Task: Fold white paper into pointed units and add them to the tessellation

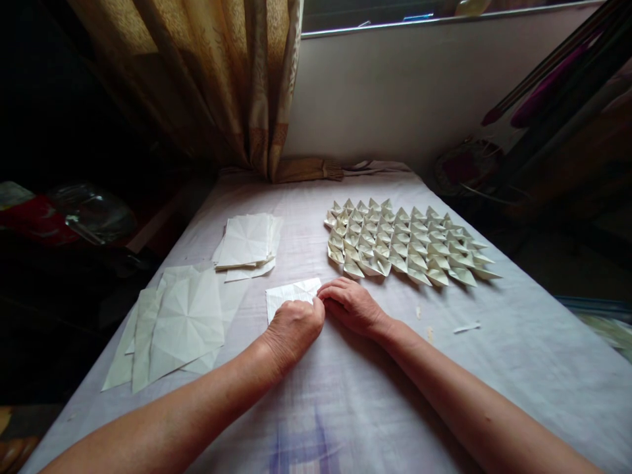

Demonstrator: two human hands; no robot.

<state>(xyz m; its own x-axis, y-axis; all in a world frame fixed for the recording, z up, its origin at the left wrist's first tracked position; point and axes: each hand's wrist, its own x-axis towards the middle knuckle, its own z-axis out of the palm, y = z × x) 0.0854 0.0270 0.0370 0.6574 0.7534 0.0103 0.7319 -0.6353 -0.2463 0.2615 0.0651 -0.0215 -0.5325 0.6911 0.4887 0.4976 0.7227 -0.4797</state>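
Note:
A sheet of paper [291, 291] with crease lines lies on the cloth-covered table in front of me. My left hand [299, 321] is closed over its near right part, thumb and fingers pinching the edge. From the right, my right hand [349, 303] meets it, its fingers bent together at the sheet's right corner. The fingertips of both hands nearly touch, and the paper between them is mostly hidden. Just beyond my right hand stand rows of folded paper boats [395, 243], several deep, set close together.
A stack of creased paper squares [244, 240] lies left of centre. Nearer on the left, larger creased sheets [187, 319] are spread in a loose pile. A small white stick [467, 328] rests on the right. A gold curtain [257, 85] hangs at the table's far edge.

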